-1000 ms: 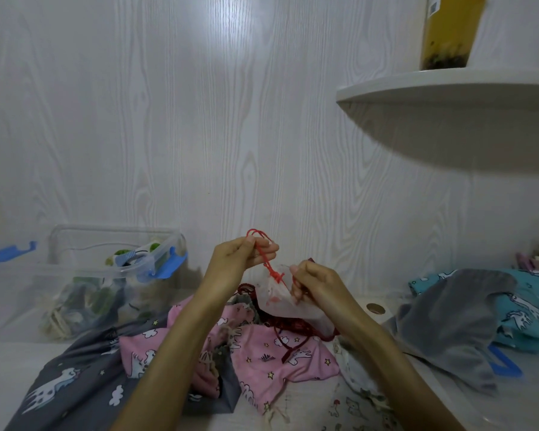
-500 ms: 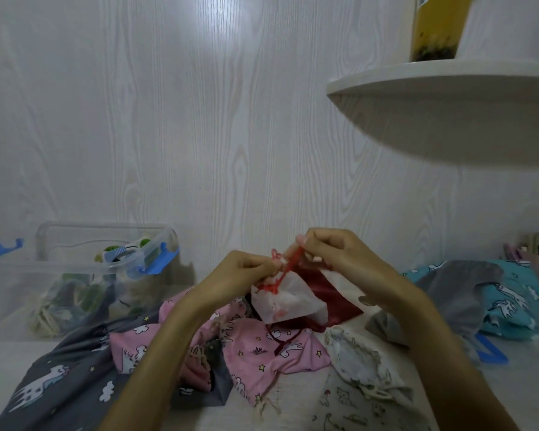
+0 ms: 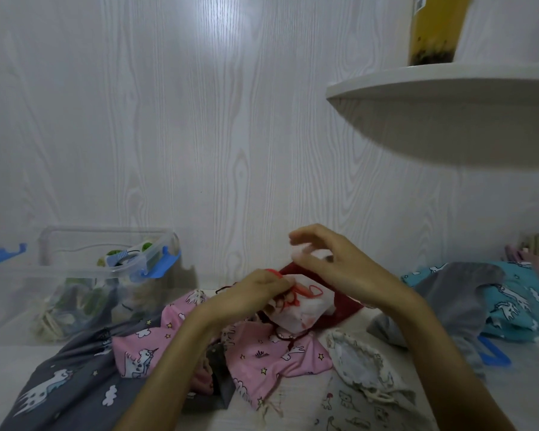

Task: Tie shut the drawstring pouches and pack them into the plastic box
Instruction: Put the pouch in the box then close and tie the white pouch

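Since half a second ago the right hand (image 3: 339, 269) has let go of the red drawstring (image 3: 296, 295) and lifted — its fingers now loosely curled, holding nothing. Left hand (image 3: 259, 290) pinches the white pouch (image 3: 302, 312) at its gathered neck, above the pink unicorn cloth (image 3: 262, 353). Clear plastic box (image 3: 84, 275) sits well left against the wall; a shelf (image 3: 448, 85) overhangs the right side.

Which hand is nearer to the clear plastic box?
Left. The left hand holds the white pouch just right of the plastic box; the right hand is farther right.
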### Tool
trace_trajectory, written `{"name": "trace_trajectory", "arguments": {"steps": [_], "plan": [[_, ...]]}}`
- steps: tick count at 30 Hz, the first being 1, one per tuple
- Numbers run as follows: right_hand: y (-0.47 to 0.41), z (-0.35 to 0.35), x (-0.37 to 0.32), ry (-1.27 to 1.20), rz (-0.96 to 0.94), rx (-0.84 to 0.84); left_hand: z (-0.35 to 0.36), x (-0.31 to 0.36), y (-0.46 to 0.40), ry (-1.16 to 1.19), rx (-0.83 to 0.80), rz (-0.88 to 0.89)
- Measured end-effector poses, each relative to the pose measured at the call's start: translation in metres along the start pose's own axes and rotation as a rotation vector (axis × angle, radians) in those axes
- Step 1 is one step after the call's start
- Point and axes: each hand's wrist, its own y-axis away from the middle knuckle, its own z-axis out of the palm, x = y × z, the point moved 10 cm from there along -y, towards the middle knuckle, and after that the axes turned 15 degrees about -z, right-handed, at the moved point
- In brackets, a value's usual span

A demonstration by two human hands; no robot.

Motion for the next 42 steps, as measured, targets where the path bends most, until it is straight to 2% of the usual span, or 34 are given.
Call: {"name": "trace_trajectory", "arguments": {"steps": [4, 12, 20, 27, 30, 33, 34, 36, 39, 42], "plan": [[0.011, 0.009, 0.025, 0.183, 0.060, -0.225, -0.016, -0.005, -0.001, 0.091, 0.039, -0.012], [0.011, 0.007, 0.041, 0.186, 0.098, -0.116, -0.023, -0.002, 0.002, 0.169, 0.043, 0.017], [0.007, -0.019, 0.021, -0.125, 0.011, 0.176, -0.035, -0.009, 0.004, 0.369, 0.075, 0.001], [0.006, -0.017, 0.015, -0.122, 0.033, 0.152, -0.044, -0.031, 0.003, 0.764, 0.098, -0.134], [0.007, -0.014, 0.000, -0.055, -0.009, 0.003, -0.048, -0.036, 0.002, 0.851, 0.117, -0.140], [0.020, 0.005, -0.001, 0.006, 0.076, -0.292, -0.049, -0.033, 0.004, 0.803, 0.119, -0.115], [0.023, 0.007, -0.002, 0.028, 0.107, -0.342, -0.049, -0.031, 0.005, 0.740, 0.118, -0.103], [0.023, -0.001, 0.001, 0.090, 0.144, -0.296, -0.047, -0.026, 0.007, 0.617, 0.122, -0.076], [0.009, -0.021, 0.002, 0.261, 0.078, -0.040, -0.044, -0.018, 0.010, 0.484, 0.134, -0.039], [0.000, 0.007, 0.003, 0.197, -0.025, -0.064, -0.040, -0.012, 0.011, 0.419, 0.124, 0.000]]}}
